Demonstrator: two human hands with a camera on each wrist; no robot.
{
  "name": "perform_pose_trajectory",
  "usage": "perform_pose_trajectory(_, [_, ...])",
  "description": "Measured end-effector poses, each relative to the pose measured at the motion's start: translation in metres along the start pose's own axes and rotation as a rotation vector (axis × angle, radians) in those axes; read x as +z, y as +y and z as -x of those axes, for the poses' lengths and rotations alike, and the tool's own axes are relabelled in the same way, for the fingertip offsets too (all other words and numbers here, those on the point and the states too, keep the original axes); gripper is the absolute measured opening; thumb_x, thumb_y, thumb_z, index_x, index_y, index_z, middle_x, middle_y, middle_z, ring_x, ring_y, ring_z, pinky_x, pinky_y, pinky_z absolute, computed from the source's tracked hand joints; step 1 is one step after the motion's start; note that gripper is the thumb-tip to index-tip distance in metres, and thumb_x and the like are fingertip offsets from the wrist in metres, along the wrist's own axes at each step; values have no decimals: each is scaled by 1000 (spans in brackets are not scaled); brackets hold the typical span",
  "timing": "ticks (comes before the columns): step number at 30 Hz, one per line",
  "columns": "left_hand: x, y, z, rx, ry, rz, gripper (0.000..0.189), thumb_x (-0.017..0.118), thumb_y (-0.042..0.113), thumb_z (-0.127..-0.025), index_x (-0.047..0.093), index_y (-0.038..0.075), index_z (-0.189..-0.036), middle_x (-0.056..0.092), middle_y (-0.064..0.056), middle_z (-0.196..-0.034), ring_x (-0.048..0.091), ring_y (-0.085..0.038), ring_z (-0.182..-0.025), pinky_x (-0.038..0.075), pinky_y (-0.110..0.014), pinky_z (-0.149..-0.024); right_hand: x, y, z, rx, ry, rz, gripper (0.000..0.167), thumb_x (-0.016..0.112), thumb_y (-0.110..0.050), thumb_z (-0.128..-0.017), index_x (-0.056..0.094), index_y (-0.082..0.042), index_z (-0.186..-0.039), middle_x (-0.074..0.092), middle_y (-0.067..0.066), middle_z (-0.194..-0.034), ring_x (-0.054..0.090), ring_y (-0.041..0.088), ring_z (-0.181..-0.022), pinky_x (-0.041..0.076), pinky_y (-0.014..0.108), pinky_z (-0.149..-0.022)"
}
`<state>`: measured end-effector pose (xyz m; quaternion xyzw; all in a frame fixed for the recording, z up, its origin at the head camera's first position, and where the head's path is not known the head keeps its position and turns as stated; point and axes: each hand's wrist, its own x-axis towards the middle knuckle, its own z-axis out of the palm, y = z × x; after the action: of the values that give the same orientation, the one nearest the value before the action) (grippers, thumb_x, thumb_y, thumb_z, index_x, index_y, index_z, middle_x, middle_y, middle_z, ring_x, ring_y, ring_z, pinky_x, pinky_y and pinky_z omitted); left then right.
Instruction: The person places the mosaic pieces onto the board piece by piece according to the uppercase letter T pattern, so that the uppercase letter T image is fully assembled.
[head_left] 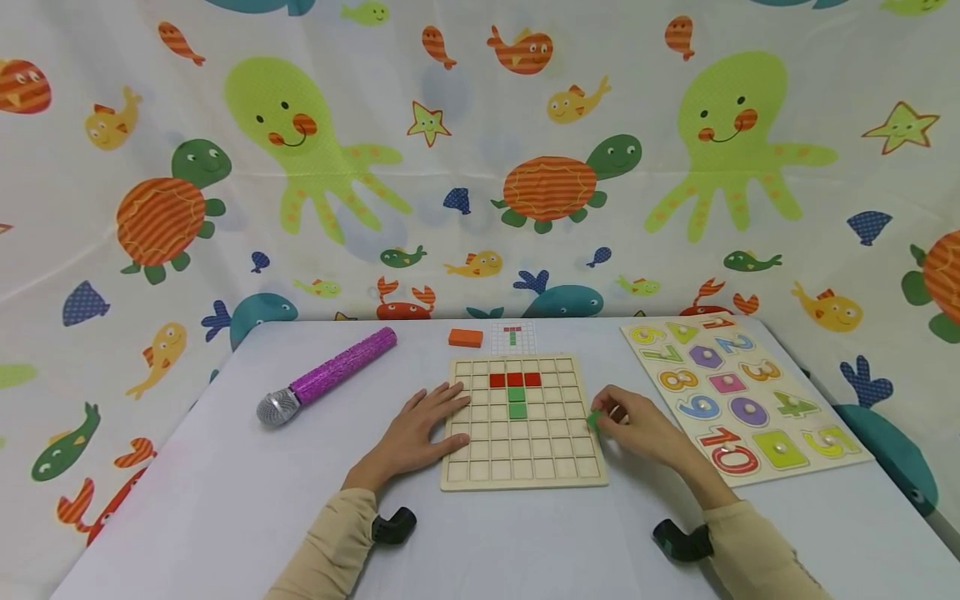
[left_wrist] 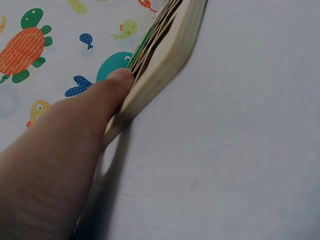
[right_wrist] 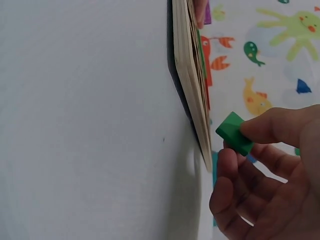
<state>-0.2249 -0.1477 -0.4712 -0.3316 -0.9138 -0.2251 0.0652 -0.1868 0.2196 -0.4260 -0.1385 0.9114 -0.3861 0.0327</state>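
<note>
A square wooden grid board (head_left: 555, 471) lies flat on the table. Three red tiles (head_left: 514, 380) make a row in its upper part, and two green tiles (head_left: 517, 402) run down below the middle one. My left hand (head_left: 420, 433) rests on the board's left edge with fingers spread; its thumb lies on the rim in the left wrist view. At the right edge, my right hand (head_left: 637, 423) pinches a small green tile (right_wrist: 234, 133) between thumb and fingers, apart from the board's surface in the right wrist view.
A pattern card (head_left: 513, 338) with a small red-and-green T lies behind the board, beside an orange block (head_left: 466, 337). To the left is a purple glitter microphone (head_left: 337, 371). A wooden number puzzle (head_left: 727, 383) lies at the right. A sea-animal cloth (head_left: 465, 100) hangs behind.
</note>
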Motion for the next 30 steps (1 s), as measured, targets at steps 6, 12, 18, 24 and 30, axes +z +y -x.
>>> perform_pose_trajectory(6, [0,0,-1,-20,-22,2,63,59,51,-88,44,23,-142,33,3,-154,26,-22,-144,18,-52,-118,6,-4,-5,-9,1,-24,11,62,-13,-89,58,-11,-99,61,3,-89,55,15,-79,47,22,-60])
perform_pose_trajectory(12, [0,0,-1,-30,-41,-2,63,57,53,-88,43,25,-143,31,4,-155,24,-20,-145,17,-51,-118,11,-5,-11,-38,16,-22,7,62,-15,-90,60,-13,-97,63,0,-91,58,14,-82,48,23,-64])
perform_pose_trajectory(18, [1,-2,-1,-17,-23,-12,63,58,52,-88,43,24,-142,32,3,-154,26,-22,-145,18,-52,-118,15,-8,-16,-25,32,-30,8,63,-17,-90,62,-13,-98,64,-1,-90,58,13,-81,49,22,-68])
perform_pose_trajectory(24, [0,0,0,-5,-10,-7,62,59,50,-88,45,22,-142,34,-1,-153,28,-25,-144,19,-54,-116,19,-13,-20,-33,19,-68,9,64,-15,-89,63,-12,-97,64,0,-87,58,12,-76,49,21,-66])
perform_pose_trajectory(30, [-2,2,0,-10,-19,-3,63,59,50,-88,44,21,-142,34,-1,-153,28,-25,-144,19,-54,-117,24,-18,-23,-41,7,-83,11,65,-14,-88,63,-11,-98,64,2,-88,57,12,-75,49,21,-66])
